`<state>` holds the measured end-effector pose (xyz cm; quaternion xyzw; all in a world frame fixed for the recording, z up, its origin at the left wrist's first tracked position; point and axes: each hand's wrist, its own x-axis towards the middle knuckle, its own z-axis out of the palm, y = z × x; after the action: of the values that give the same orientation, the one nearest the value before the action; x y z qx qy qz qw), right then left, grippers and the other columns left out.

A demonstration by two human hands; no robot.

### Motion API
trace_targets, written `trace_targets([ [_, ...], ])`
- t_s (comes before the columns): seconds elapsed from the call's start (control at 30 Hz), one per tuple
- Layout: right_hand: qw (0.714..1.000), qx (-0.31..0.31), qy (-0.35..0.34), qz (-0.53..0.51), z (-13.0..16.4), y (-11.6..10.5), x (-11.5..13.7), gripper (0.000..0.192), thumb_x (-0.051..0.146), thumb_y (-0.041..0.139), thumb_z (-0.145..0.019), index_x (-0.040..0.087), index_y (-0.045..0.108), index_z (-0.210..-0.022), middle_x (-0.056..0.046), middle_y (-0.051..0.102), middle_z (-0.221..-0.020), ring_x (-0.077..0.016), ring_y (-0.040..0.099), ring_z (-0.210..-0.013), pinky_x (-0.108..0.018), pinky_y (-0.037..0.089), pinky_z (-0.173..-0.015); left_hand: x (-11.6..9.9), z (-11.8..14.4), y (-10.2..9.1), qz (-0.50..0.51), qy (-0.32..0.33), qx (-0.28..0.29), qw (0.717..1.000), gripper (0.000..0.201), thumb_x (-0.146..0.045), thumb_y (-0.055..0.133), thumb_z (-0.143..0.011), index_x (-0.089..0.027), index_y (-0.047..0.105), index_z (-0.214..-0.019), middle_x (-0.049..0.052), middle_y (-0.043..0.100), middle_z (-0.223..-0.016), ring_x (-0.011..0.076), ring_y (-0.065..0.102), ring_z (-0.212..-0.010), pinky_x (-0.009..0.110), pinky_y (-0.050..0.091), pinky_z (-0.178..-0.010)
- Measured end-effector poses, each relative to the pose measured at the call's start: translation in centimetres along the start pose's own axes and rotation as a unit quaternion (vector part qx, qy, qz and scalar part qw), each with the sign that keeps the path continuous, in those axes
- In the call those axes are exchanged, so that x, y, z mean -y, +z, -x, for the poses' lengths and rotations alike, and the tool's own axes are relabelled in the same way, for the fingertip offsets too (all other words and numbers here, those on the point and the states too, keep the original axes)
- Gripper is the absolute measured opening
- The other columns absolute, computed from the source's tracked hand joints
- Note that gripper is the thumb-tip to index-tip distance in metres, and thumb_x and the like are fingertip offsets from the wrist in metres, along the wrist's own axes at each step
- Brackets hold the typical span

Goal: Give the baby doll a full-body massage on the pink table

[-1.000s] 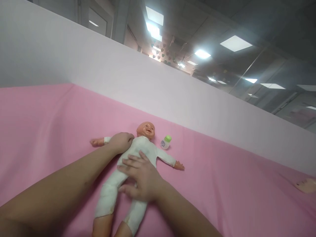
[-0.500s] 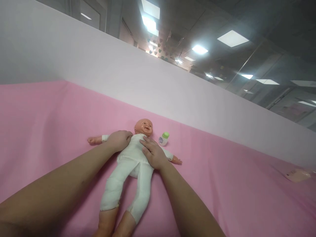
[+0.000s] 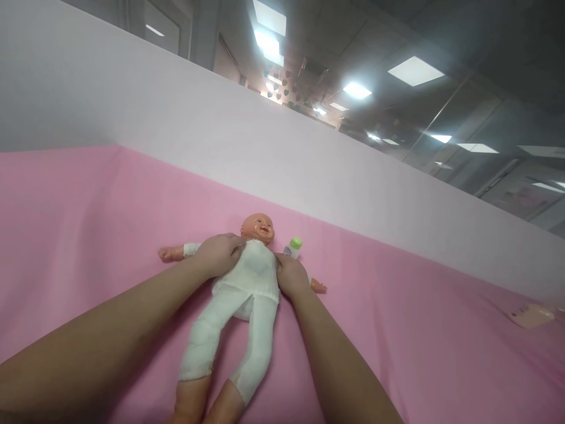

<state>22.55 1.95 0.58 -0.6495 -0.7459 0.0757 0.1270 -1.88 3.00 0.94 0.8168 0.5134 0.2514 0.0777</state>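
Note:
A baby doll (image 3: 251,274) in white clothing lies face up on the pink sheet, its head toward the wall and its bare feet toward me. My left hand (image 3: 219,254) is closed at the doll's shoulder on the left of the picture, thumb against its chest. At the opposite side of the chest, my right hand (image 3: 291,274) has its fingers curled round the doll's upper arm and side. Both of the doll's forearms stick out past my hands. Just beyond my right hand stands a small bottle (image 3: 293,247) with a green cap, its lower part hidden.
The pink sheet (image 3: 397,330) covers the surface, with creases on the right. A low white wall (image 3: 282,159) runs along the far side. At the far right lies a flat pale item (image 3: 532,316). Ceiling lights and glass show above the wall.
My right hand has slid off the doll's chest to its side, and its spread fingers have curled in. My left hand has shifted slightly inward. The doll has moved a little to the right.

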Motion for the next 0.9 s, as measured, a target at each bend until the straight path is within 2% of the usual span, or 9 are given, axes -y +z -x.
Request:
trace_targets([
  [0.1, 1.000, 0.002, 0.001, -0.006, -0.1, 0.2, -0.1, 0.043, 0.020, 0.039, -0.096, 0.031, 0.066, -0.129, -0.004, 0.072, -0.121, -0.0237, 0.066, -0.111, -0.033, 0.047, -0.090, -3.3, 1.6, -1.3, 0.063, 0.096, 0.014, 0.993, 0.035, -0.036, 0.045, -0.093, -0.025, 0.070, -0.115, 0.005, 0.074, -0.112, 0.0260, 0.067, -0.101, 0.038, 0.051, -0.089],
  [0.2, 1.000, 0.001, 0.008, -0.007, -0.2, 0.3, -0.2, 0.042, 0.022, 0.039, -0.097, 0.031, 0.068, -0.126, -0.004, 0.073, -0.120, -0.0237, 0.067, -0.108, -0.033, 0.048, -0.088, -6.7, 3.5, -1.8, 0.152, 0.245, 0.087, 0.954, 0.031, -0.030, 0.053, -0.089, -0.026, 0.071, -0.115, 0.002, 0.075, -0.111, 0.0233, 0.068, -0.101, 0.035, 0.050, -0.092],
  [0.27, 1.000, -0.003, 0.007, -0.007, -0.3, 0.3, -0.3, 0.042, 0.022, 0.038, -0.097, 0.031, 0.068, -0.125, -0.003, 0.073, -0.120, -0.0236, 0.067, -0.107, -0.033, 0.048, -0.087, -8.0, 4.4, -1.6, 0.175, 0.301, 0.142, 0.927, 0.026, -0.029, 0.056, -0.088, -0.027, 0.073, -0.108, 0.001, 0.076, -0.106, 0.0216, 0.069, -0.097, 0.034, 0.049, -0.097],
  [0.33, 1.000, -0.005, 0.006, -0.007, -0.2, 0.3, -0.3, 0.042, 0.022, 0.038, -0.097, 0.031, 0.068, -0.126, -0.003, 0.073, -0.120, -0.0232, 0.067, -0.107, -0.033, 0.048, -0.087, -8.3, 4.6, -1.2, 0.164, 0.321, 0.163, 0.918, 0.023, -0.031, 0.060, -0.089, -0.028, 0.074, -0.108, 0.001, 0.076, -0.112, 0.0237, 0.067, -0.107, 0.040, 0.039, -0.112],
  [0.47, 1.000, 0.005, 0.002, -0.017, 0.0, 0.0, -0.1, 0.041, 0.023, 0.040, -0.096, 0.030, 0.068, -0.126, -0.003, 0.073, -0.121, -0.0225, 0.068, -0.105, -0.031, 0.048, -0.086, -6.3, 3.2, -0.5, 0.114, 0.283, 0.155, 0.940, 0.037, -0.047, 0.052, -0.097, -0.033, 0.068, -0.128, 0.003, 0.057, -0.147, 0.0309, 0.042, -0.143, 0.054, 0.015, -0.123],
  [0.57, 0.999, 0.013, -0.004, -0.031, 0.3, -0.3, -0.1, 0.041, 0.024, 0.040, -0.097, 0.031, 0.067, -0.127, -0.002, 0.073, -0.121, -0.0217, 0.068, -0.106, -0.031, 0.048, -0.086, -3.9, 1.9, 0.1, 0.083, 0.228, 0.153, 0.958, 0.053, -0.057, 0.041, -0.100, -0.032, 0.054, -0.145, 0.006, 0.037, -0.161, 0.0316, 0.029, -0.151, 0.054, 0.014, -0.124],
  [0.7, 0.999, 0.008, -0.011, -0.037, 0.3, -0.2, -0.2, 0.042, 0.021, 0.040, -0.097, 0.030, 0.067, -0.128, -0.002, 0.073, -0.121, -0.0218, 0.067, -0.110, -0.031, 0.048, -0.091, -1.2, 1.0, 0.7, 0.050, 0.138, 0.145, 0.978, 0.064, -0.064, 0.036, -0.099, -0.032, 0.041, -0.155, 0.006, 0.023, -0.167, 0.0327, 0.018, -0.154, 0.055, 0.015, -0.123],
  [0.8, 0.999, -0.005, -0.014, -0.048, 0.2, 0.1, -0.3, 0.041, 0.019, 0.041, -0.095, 0.028, 0.068, -0.125, -0.002, 0.072, -0.122, -0.0220, 0.066, -0.112, -0.032, 0.048, -0.094, -0.2, 1.0, 0.5, 0.057, 0.103, 0.146, 0.982, 0.068, -0.065, 0.034, -0.099, -0.030, 0.036, -0.157, 0.006, 0.021, -0.167, 0.0302, 0.020, -0.154, 0.048, 0.020, -0.124],
  [0.9, 0.995, -0.039, -0.044, -0.075, 0.1, 0.5, -0.2, 0.041, 0.019, 0.041, -0.095, 0.027, 0.068, -0.125, -0.003, 0.072, -0.122, -0.0210, 0.064, -0.114, -0.032, 0.047, -0.099, 0.3, 1.0, -0.1, 0.062, 0.073, 0.135, 0.986, 0.069, -0.065, 0.031, -0.099, -0.027, 0.039, -0.156, 0.006, 0.031, -0.164, 0.0278, 0.030, -0.151, 0.043, 0.024, -0.122],
])
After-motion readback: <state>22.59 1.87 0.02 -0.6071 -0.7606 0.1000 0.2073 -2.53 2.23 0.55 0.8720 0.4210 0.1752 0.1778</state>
